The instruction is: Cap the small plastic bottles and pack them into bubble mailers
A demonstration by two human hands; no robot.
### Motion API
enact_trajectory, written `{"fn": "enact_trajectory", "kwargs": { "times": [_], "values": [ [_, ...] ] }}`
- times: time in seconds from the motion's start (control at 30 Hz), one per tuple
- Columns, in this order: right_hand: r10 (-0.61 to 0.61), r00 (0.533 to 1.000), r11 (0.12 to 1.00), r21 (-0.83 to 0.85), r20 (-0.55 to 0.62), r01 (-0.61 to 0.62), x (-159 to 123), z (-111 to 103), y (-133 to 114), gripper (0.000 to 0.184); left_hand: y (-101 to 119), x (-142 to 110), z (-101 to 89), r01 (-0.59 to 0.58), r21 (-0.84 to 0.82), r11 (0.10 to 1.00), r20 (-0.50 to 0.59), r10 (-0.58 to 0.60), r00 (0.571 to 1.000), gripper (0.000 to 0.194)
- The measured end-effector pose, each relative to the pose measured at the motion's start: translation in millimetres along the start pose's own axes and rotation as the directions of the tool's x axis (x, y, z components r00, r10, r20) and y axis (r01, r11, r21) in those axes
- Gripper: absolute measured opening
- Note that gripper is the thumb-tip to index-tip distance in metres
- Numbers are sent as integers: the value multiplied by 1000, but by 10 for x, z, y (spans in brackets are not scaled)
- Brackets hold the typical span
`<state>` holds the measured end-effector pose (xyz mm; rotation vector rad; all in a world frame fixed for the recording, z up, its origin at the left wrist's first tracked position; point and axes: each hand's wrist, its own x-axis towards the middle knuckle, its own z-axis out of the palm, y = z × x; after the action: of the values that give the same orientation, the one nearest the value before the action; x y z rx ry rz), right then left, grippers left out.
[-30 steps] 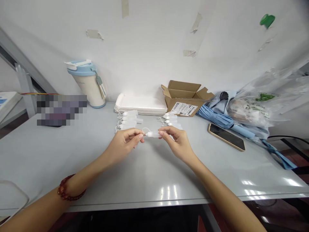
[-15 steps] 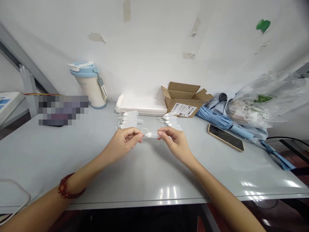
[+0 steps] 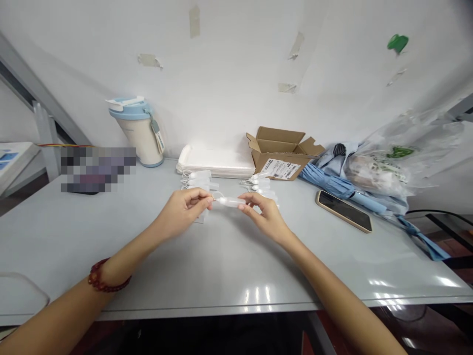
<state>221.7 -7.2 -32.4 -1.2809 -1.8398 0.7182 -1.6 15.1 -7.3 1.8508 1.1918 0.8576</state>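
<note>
A small translucent squeeze bottle (image 3: 231, 202) with a thin tip and a loop of white cord or strap lies level between my two hands. My left hand (image 3: 185, 209) is closed, thumb and forefinger pinching the tip end. Fingers of my right hand (image 3: 264, 212) grip the wider end. Behind my left hand is a row of similar bottles (image 3: 199, 176), partly hidden by it. Another group of such bottles (image 3: 260, 182) lies behind my right hand, looped ends to the left.
White foam trays (image 3: 219, 160) are stacked against the wall, beside an open cardboard box (image 3: 281, 158). On the right lie a phone (image 3: 344, 211), a blue folded umbrella (image 3: 327, 178) and a plastic bag (image 3: 384, 165). A tumbler (image 3: 138, 135) stands at the back left of the grey table (image 3: 207, 276).
Both hands and the bottle between them have shifted slightly left and away from me. More of another bottle now shows below my left hand's fingers. The grips look the same.
</note>
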Motion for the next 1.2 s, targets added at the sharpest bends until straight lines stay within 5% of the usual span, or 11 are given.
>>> {"fn": "enact_trajectory", "kwargs": {
  "times": [0.1, 0.23, 0.3, 0.5, 0.8, 1.2],
  "values": [
    [-84, 994, 983, -170, -66, 71, 96, -121, 206, 28, -96, 111, -166, 16, -46, 999, -182, -24, 983, 19],
    [-237, 962, 873, -464, -135, 150, 278, -327, 542, 32, -366, 327, -383, -27, -118, 993, -452, -30, 892, 17],
    [-266, 957, 817, -553, -112, 163, 365, -421, 678, 34, -506, 440, -435, 11, -211, 977, -515, -121, 849, 16],
    [-199, 973, 860, -497, -113, 118, 507, -584, 901, 37, -741, 657, -390, 103, -346, 933, -460, -264, 848, 22],
    [-82, 986, 931, -363, -145, 24, 617, -571, 1066, 39, -795, 679, -309, 176, -336, 925, -388, -306, 869, 30],
    [15, 981, 960, -270, -194, -68, 619, -487, 1116, 38, -651, 619, -310, 138, -299, 944, -519, -283, 806, 19]
  ]
}}
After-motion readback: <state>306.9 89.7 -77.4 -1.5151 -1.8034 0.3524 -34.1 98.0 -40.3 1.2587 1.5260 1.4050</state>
